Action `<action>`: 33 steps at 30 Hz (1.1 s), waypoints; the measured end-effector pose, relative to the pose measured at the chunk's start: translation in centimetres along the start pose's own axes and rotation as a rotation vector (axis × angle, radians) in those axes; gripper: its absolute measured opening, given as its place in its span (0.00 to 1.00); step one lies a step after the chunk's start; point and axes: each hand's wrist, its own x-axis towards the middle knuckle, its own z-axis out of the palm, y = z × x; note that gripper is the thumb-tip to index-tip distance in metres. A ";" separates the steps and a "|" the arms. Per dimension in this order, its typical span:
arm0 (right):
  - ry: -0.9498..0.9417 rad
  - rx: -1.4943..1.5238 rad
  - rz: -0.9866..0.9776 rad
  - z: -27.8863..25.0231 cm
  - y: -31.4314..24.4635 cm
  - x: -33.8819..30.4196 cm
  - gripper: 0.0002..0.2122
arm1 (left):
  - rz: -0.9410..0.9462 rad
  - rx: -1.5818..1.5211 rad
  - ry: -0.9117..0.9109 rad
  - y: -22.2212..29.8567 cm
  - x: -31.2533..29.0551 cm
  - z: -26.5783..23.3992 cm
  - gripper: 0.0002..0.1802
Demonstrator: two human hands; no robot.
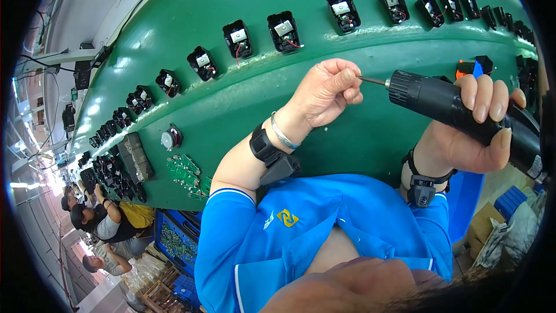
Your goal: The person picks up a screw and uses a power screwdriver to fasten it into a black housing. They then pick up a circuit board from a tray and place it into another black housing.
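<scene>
My right hand [480,116] is wrapped round a black electric screwdriver [431,95], held level above the bench with its thin bit pointing left. At the tip of that bit, my left hand [333,90] is closed in a pinch. Whatever lies between those fingertips is hidden or too small to name. Beyond my hands, open black plastic housings, each with a pale metal block and red wires, stand in a long row; one housing [284,30] is just past my left hand. A tiny metal piece [325,129] lies on the green bench below my left wrist.
The green bench [255,101] curves across the view. Left of me are green circuit boards [186,173], a round speaker-like part [171,138], a grey block [135,156] and piled black parts [110,174]. A blue bin [466,197] stands at right. Other people [107,220] sit far left.
</scene>
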 end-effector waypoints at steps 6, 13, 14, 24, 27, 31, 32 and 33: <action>-0.017 0.008 0.021 -0.5 0.2 0.0 0.20 | 0.004 -0.060 -0.043 -0.4 0.3 0.0 0.10; -0.077 -0.029 0.028 -0.4 -0.3 0.1 0.22 | 0.091 0.577 0.096 1.7 -0.1 1.3 0.07; -0.077 -0.031 0.027 -0.3 -0.4 0.1 0.22 | 0.090 0.577 0.094 2.2 -0.1 1.8 0.07; -0.105 -0.058 0.006 -0.3 -0.4 0.1 0.22 | -0.082 0.621 0.108 2.7 -0.2 2.2 0.07; -0.076 -0.067 -0.002 -0.4 -0.5 0.2 0.21 | -0.118 0.581 0.091 3.0 -0.2 2.3 0.08; -0.062 -0.070 -0.006 -0.5 -0.4 0.4 0.21 | -0.084 0.618 0.021 2.8 0.3 1.9 0.08; -0.062 -0.072 -0.007 -0.6 -0.5 0.4 0.21 | -0.084 0.617 0.020 2.7 0.5 1.9 0.08; -0.055 -0.075 -0.011 -0.6 -0.6 0.4 0.21 | -0.043 0.690 0.001 2.6 0.8 1.9 0.08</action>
